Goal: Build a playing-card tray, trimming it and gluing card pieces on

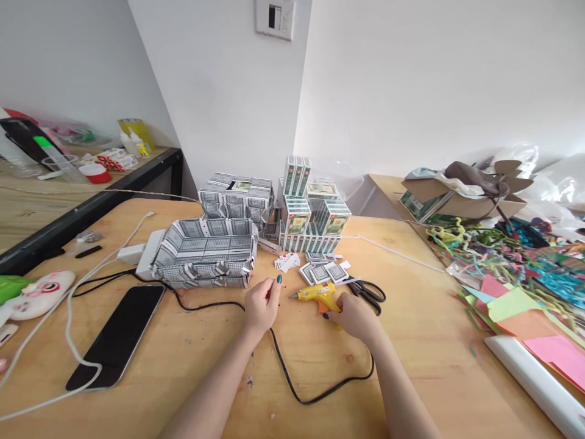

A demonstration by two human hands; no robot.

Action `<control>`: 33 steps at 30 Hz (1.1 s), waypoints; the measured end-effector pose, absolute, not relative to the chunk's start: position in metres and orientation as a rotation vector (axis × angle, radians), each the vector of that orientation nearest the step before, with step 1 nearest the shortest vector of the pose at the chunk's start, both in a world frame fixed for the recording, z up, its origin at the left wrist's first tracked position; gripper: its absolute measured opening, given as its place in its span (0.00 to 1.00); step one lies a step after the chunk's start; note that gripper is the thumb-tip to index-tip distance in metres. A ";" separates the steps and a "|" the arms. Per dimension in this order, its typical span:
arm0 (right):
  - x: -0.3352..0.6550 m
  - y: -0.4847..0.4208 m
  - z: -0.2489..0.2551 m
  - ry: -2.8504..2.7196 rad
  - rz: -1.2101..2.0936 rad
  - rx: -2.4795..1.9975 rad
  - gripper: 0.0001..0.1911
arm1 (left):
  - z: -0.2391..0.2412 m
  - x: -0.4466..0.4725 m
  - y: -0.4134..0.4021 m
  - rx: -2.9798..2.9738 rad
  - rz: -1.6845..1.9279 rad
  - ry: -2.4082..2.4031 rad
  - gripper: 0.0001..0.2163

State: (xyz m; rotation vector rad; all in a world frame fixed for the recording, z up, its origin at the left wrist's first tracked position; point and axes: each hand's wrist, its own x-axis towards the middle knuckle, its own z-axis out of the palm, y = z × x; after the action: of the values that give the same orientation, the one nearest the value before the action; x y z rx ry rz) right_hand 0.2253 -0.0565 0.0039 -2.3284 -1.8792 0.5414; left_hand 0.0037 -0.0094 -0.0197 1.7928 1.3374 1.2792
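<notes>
Glue gun held low over wooden counter; small piece pinched at its nozzle.

Right hand (355, 317) is closed round the grip of the yellow glue gun (317, 294), nozzle pointing to 9 o'clock, probably to bring the tip to the left hand (261, 305). That hand pinches something small between thumb and fingertips, too small to identify. The gun's black cord (292, 381) loops off toward 6 o'clock across the pale, grainy counter (425, 341). At 12 o'clock of the gun: loose playing cards (322, 272), glossy, grey-patterned backs, within easy reach. Black-handled scissors (368, 291) lie just beside the right hand at 1 o'clock. At 10 o'clock sits a rectangular open box of folded cards (205, 251), boxy, ridged walls. Card packs (315, 219) stacked behind it. Dark slab phone (119, 332) at 8 o'clock, flat.
</notes>
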 end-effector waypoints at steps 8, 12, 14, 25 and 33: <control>0.223 -0.053 -0.005 -1.589 0.991 -1.978 0.07 | -0.009 -0.009 -0.015 2.017 1.653 1.382 0.11; 0.224 -0.059 0.006 -1.262 1.411 -1.509 0.09 | -0.004 -0.012 -0.018 2.019 1.790 1.388 0.09; 0.227 -0.062 0.012 -1.149 1.469 -1.331 0.11 | -0.004 -0.011 -0.019 2.042 1.782 1.375 0.09; 0.254 -0.063 0.013 -0.684 1.371 -1.059 0.16 | -0.005 -0.003 -0.020 2.174 1.624 1.223 0.09; 0.295 -0.059 0.000 -0.427 1.043 -1.240 0.18 | -0.007 -0.002 -0.018 2.192 1.558 1.247 0.11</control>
State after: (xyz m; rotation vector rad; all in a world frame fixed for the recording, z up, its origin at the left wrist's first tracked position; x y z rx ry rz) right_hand 0.2954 -0.0588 -0.0001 -1.2404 -0.4270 1.0434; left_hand -0.0016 -0.0183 -0.0073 2.1916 1.2473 1.5579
